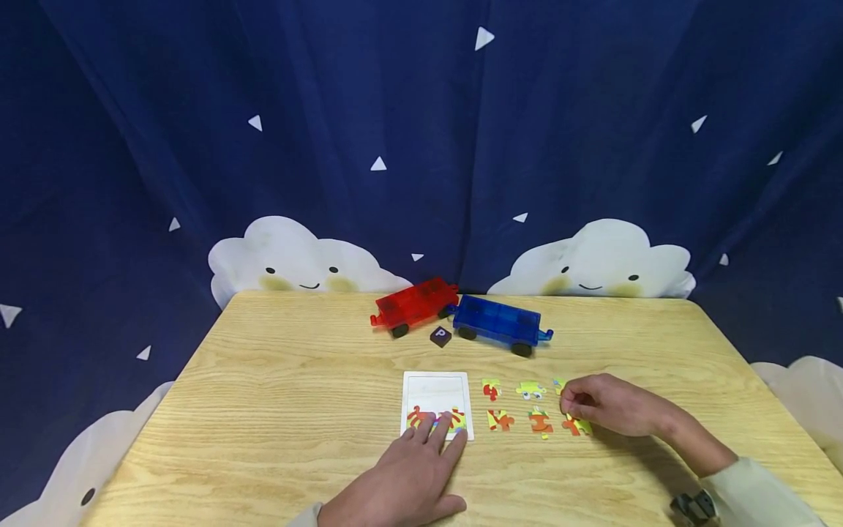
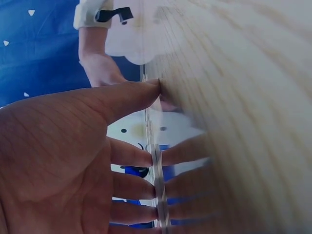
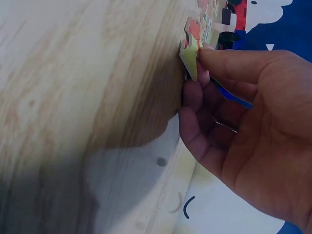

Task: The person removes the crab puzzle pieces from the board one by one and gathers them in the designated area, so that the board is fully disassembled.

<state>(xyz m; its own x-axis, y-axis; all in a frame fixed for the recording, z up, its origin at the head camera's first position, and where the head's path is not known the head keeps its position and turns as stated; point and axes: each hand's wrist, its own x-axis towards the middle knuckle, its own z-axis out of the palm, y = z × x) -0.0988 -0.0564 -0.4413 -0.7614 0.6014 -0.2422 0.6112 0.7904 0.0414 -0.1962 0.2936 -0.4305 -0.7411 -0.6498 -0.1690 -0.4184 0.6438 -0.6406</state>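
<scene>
A white square puzzle board (image 1: 419, 391) lies on the table, with red, yellow and purple pieces along its near edge. Extended fingers of my left hand (image 1: 421, 468) rest on that near edge; the left wrist view shows the hand (image 2: 63, 146) with its fingertips down on the board. To the right, thumb and fingertips of my right hand (image 1: 615, 404) pinch a red-and-yellow puzzle piece (image 1: 577, 427), seen tilted in the right wrist view (image 3: 190, 53). Several loose pieces lie in two rows between the hands, among them a yellow one with eyes (image 1: 530, 390).
Behind the board stand a red toy wagon (image 1: 415, 304) and a blue toy wagon (image 1: 497, 320), close together. A small black tile marked P (image 1: 440, 336) lies in front of them. A dark blue curtain (image 1: 421, 146) with clouds hangs behind the wooden table (image 1: 263, 410).
</scene>
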